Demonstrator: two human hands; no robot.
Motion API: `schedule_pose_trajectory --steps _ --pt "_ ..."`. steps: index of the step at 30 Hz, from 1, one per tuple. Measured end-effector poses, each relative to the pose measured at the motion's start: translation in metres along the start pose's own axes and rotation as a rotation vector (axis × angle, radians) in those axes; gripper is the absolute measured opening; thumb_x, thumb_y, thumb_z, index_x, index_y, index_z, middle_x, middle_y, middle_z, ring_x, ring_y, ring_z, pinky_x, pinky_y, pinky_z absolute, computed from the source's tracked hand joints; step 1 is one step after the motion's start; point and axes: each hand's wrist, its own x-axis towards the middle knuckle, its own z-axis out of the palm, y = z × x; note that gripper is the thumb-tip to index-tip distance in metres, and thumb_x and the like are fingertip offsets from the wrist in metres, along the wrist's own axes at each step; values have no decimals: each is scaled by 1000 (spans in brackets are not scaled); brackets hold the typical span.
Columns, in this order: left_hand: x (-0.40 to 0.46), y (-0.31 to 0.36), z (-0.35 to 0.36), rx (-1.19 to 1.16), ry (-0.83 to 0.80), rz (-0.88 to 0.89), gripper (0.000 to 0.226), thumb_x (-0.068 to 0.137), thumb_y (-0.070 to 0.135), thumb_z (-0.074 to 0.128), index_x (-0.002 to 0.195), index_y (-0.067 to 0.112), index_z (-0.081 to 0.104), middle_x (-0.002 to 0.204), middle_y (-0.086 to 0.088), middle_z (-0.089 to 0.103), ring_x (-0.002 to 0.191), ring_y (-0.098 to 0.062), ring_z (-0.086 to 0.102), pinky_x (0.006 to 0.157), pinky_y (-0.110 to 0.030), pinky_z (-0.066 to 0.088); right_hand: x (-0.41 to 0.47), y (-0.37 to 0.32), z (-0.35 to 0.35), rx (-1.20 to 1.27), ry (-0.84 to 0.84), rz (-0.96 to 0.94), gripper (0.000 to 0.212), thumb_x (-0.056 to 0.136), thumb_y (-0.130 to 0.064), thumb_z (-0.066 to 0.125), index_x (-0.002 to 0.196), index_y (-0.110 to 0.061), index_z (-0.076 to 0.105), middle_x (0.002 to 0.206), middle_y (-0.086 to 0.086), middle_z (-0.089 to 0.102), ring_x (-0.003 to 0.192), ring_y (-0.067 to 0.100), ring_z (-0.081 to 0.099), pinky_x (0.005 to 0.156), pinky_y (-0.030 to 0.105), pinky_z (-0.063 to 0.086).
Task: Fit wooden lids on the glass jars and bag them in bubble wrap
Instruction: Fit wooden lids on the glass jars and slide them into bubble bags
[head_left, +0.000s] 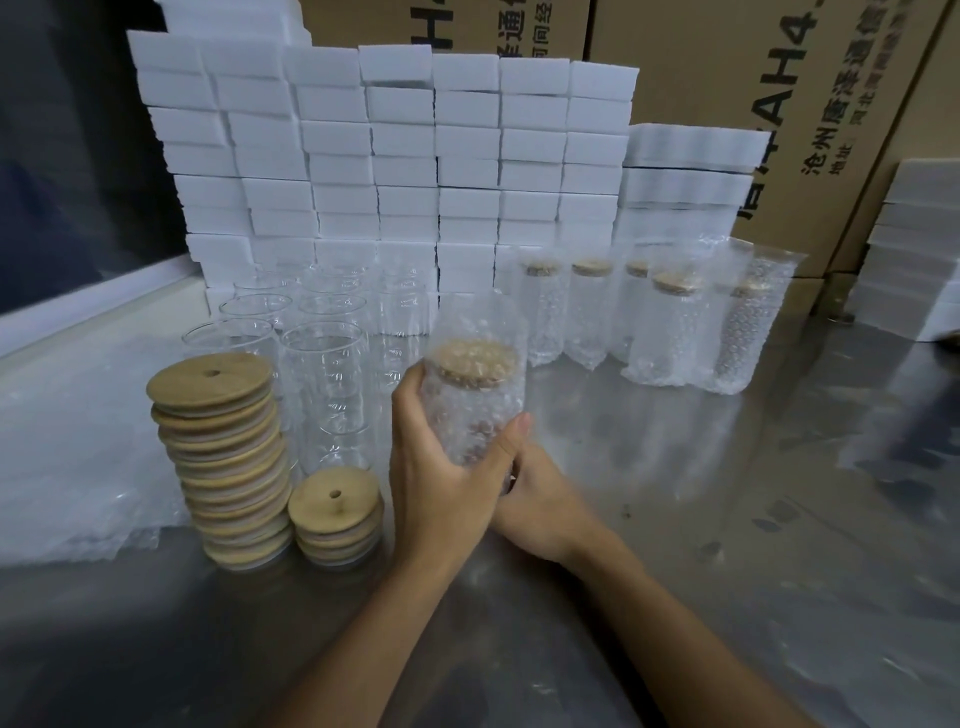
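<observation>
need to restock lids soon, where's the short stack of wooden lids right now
In the head view the short stack of wooden lids stands on the metal table, lower left of centre, between the tall lid stack and the left hand.

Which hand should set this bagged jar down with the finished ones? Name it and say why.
Right. The right hand is under the bagged jar on the side nearer the finished row. The left hand grips its side, closer to the lid stacks.

Matt wooden lids (218, 387), clear glass jars (324, 364), glossy metal table (727, 519).
</observation>
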Motion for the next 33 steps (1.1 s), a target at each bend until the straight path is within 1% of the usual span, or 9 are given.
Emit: schedule_pose_trajectory --steps 3,5,7,11,14,17,19,24,33 --pt "-4 -10 5 27 -66 -1 92 68 48 80 141 27 29 139 4 49 128 -12 49 103 -35 45 4 5 1 -93 145 -47 46 79 -33 71 122 -22 61 113 -4 72 108 13 68 93 45 56" --pt "-9 -17 10 74 -131 -41 95 72 46 81 145 24 24 146 -1 42 134 -13 42 107 -31 39 9 8 -2 -134 221 21 62 66 -53 72 120 -25 59 110 -7 70 103 10 68 90 41 57" --pt "-9 -22 13 108 -174 -130 92 75 46 75 147 26 20 148 -3 38 135 -14 38 104 -23 34 13 17 -8 -126 328 135 76 53 -61 77 119 -31 52 108 -15 67 100 2 66 89 37 58" --pt "-4 -34 16 211 -254 -230 78 82 37 72 143 25 25 139 -6 45 125 -22 49 101 -40 44 31 34 -26 -129 525 183 76 52 -56 84 116 -35 48 107 -20 62 101 6 64 82 24 52" --pt "-6 -37 14 324 -398 -173 59 81 31 72 131 27 39 124 4 52 113 -18 54 95 -38 47 52 49 -45 -232 676 170 75 64 -45 88 125 -21 52 118 -5 56 110 14 58 91 28 47" --pt "-7 -37 14 369 -481 -120 41 80 31 70 116 29 50 105 13 54 103 -13 56 94 -37 46 74 62 -66 -334 785 238 86 68 -46 87 136 -13 47 121 -1 38 113 21 49 93 28 37" --pt "-7 -36 15 397 -516 -67 38 79 32 69 112 31 52 97 18 50 100 -9 55 94 -34 44 88 71 -79 -358 826 257 87 70 -46 86 139 -12 45 128 6 40 121 28 49 98 32 39" --pt "-4 -37 17 392 -488 -39 33 77 31 71 105 33 53 86 24 46 98 -9 57 92 -33 43 120 84 -105 -413 888 311 90 74 -48 84 141 -6 41 140 16 45 129 34 47 107 43 41" --pt "-3 -41 18 368 -449 -29 31 75 31 71 99 37 53 84 25 51 96 -5 55 87 -26 39 150 95 -125 -462 972 414 79 80 -45 83 136 -5 44 138 17 47 127 37 50 105 46 42"
